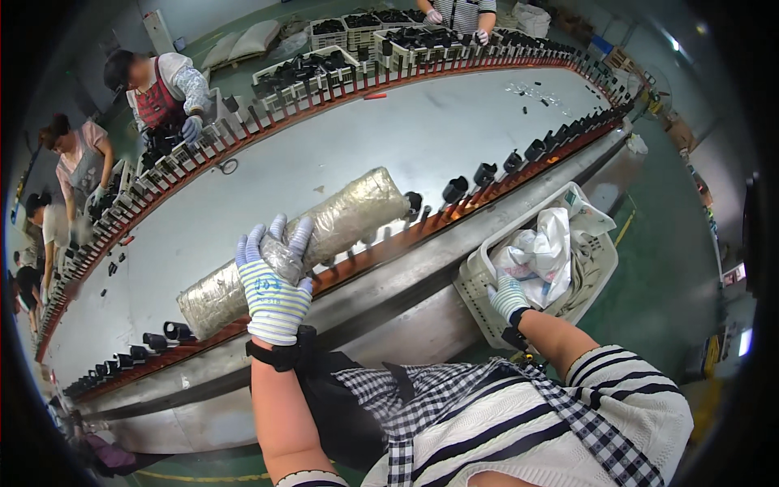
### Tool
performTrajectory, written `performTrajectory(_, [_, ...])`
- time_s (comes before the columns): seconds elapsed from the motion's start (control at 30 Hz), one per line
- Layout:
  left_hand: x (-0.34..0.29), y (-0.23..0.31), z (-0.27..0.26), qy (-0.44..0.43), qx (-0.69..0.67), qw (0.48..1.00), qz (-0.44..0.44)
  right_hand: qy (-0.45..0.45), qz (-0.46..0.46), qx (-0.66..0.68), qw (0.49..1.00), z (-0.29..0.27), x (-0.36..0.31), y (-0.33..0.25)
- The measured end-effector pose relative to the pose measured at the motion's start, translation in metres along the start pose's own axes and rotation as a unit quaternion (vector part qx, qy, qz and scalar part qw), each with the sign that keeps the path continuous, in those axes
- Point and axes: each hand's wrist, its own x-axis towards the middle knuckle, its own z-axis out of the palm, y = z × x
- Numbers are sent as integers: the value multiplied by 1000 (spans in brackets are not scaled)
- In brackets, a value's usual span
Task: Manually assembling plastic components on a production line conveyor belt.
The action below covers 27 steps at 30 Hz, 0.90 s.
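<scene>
My left hand (276, 296), in a striped white glove, lies over a long silver foil-wrapped cylinder (349, 215) that slants above the near edge of the line. Its fingers are spread around a crumpled foil lump (282, 261) on the cylinder. My right hand (509, 297), gloved too, is closed at the near left rim of a pale plastic basket (596, 268) low on my right; its fingertips are partly hidden. White plastic bags (545, 247) lie in the basket, against that hand.
Black cup-shaped parts (456, 190) stand on red-brown pegs along the near conveyor edge. A grey tabletop (438, 114) fills the loop. Co-workers stand across it, beside crates (304, 69) of black parts. Green floor (661, 243) lies right of the basket.
</scene>
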Motion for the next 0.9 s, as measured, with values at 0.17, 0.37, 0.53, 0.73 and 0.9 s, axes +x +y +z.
performTrajectory(0.17, [2, -2, 27, -174, 81, 981, 33, 0, 9, -6, 1000, 0, -3, -4])
performTrajectory(0.37, [-13, -14, 28, -140, 35, 989, 17, 5, 3, -10, 1000, -8, -9, -9])
performTrajectory(0.53, [-15, -7, 24, -65, 13, 998, 5, 18, 5, -10, 1000, -4, -11, -6])
performTrajectory(0.73, [-10, -1, 18, -40, 35, 999, -10, 14, 8, -25, 1000, 0, -9, -20])
performTrajectory(0.9, [-25, -22, 43, -74, -40, 996, -1, 18, -3, -38, 999, 8, -19, -19])
